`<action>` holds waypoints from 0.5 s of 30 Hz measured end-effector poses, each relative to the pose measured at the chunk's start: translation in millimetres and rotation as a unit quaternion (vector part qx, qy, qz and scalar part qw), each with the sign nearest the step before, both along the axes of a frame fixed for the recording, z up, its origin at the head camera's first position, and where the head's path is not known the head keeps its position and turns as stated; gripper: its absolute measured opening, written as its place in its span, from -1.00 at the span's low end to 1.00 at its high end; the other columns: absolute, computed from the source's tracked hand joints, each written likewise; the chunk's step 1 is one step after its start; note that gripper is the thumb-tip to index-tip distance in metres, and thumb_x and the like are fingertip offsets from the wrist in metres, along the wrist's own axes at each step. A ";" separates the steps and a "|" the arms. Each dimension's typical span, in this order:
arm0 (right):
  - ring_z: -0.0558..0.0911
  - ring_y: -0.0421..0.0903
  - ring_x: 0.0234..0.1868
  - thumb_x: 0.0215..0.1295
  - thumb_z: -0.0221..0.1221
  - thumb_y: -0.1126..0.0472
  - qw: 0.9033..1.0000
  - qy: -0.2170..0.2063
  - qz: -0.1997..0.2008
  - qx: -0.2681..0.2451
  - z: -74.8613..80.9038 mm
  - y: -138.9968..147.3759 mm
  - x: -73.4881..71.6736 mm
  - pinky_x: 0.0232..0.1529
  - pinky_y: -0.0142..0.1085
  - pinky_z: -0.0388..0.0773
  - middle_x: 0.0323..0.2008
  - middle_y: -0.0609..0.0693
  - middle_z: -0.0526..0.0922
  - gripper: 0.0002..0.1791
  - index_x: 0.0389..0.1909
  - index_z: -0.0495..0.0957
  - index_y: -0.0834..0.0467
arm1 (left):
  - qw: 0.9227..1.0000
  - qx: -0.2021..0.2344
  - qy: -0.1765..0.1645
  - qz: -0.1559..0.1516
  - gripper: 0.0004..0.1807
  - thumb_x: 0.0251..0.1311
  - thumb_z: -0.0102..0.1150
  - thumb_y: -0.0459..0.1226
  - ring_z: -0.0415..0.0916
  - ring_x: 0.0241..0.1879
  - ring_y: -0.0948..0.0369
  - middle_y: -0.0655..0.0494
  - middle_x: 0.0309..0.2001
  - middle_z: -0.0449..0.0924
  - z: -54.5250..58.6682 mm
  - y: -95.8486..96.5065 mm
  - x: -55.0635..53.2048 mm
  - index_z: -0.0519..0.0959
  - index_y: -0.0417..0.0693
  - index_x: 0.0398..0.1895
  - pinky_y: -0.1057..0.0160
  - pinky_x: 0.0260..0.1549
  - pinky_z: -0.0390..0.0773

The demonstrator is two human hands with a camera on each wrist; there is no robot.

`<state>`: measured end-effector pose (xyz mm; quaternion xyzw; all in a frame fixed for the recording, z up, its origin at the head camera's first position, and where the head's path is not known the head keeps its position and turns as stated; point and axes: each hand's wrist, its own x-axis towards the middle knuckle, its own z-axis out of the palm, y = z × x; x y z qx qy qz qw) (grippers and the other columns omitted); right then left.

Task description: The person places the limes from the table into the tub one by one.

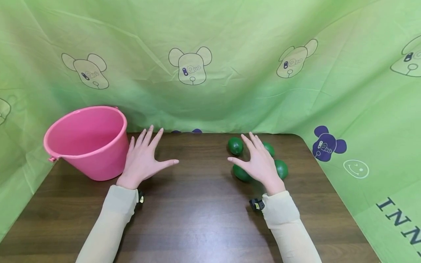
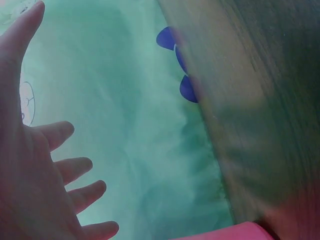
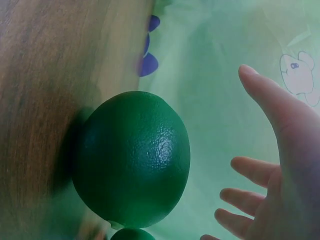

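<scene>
My left hand [image 1: 141, 160] is spread with straight fingers beside the pink bucket [image 1: 108, 160], overlapping its right side in the head view. Over on the right, my right hand [image 1: 261, 164] hovers above several dark green limes, fingers and thumb apart and holding nothing. One lime [image 1: 235, 145] lies by the fingertips and another [image 1: 241, 172] under the thumb. A third [image 1: 281, 169] shows past the outer side of the hand, and one more [image 1: 268, 149] is partly hidden behind the fingers. In the right wrist view, a glossy lime [image 3: 132, 157] fills the middle, apart from the hand.
The brown wooden table [image 1: 197, 219] carries everything. Green cloth [image 1: 230, 102] printed with bear heads hangs along its back and sides. Each wrist wears a small black camera, such as the right one [image 1: 256, 204].
</scene>
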<state>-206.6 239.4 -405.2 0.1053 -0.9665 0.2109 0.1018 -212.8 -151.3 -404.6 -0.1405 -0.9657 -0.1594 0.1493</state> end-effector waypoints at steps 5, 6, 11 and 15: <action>-0.03 0.15 0.58 0.14 0.15 -0.58 1.000 -0.002 -0.003 -0.002 -0.5 2.4 0.9 0.25 0.37 0.25 0.61 0.05 -0.02 0.14 0.61 0.13 -0.04 | 1.000 0.002 0.003 -0.002 0.31 -0.12 0.01 0.66 -0.10 0.54 -0.16 -0.06 0.62 -0.09 2.8 -1.9 3.1 0.04 0.19 0.66 -0.21 0.46 -0.24; -0.03 0.15 0.58 0.14 0.15 -0.58 1.000 -0.002 -0.003 -0.002 -0.8 2.7 1.1 0.24 0.38 0.27 0.61 0.05 -0.02 0.13 0.61 0.13 -0.04 | 1.000 0.003 0.004 -0.003 0.30 -0.11 0.01 0.65 -0.09 0.54 -0.16 -0.07 0.62 -0.09 3.4 -2.3 4.0 0.03 0.20 0.66 -0.20 0.47 -0.25; -0.03 0.14 0.58 0.15 0.16 -0.57 1.000 -0.006 -0.003 -0.003 -1.9 4.5 2.6 0.21 0.40 0.28 0.61 0.05 -0.02 0.12 0.60 0.16 -0.03 | 1.000 0.008 0.019 -0.010 0.27 -0.07 0.04 0.62 -0.07 0.54 -0.14 -0.06 0.62 -0.07 7.5 -3.1 8.5 0.08 0.16 0.65 -0.20 0.47 -0.24; -0.03 0.13 0.58 0.15 0.17 -0.56 1.000 -0.010 -0.004 -0.004 -2.9 6.7 4.8 0.22 0.38 0.29 0.61 0.05 0.00 0.10 0.60 0.17 -0.04 | 0.999 0.011 0.038 -0.017 0.25 -0.06 0.09 0.60 -0.06 0.54 -0.12 -0.07 0.61 -0.03 11.4 -4.3 12.3 0.11 0.15 0.64 -0.19 0.47 -0.18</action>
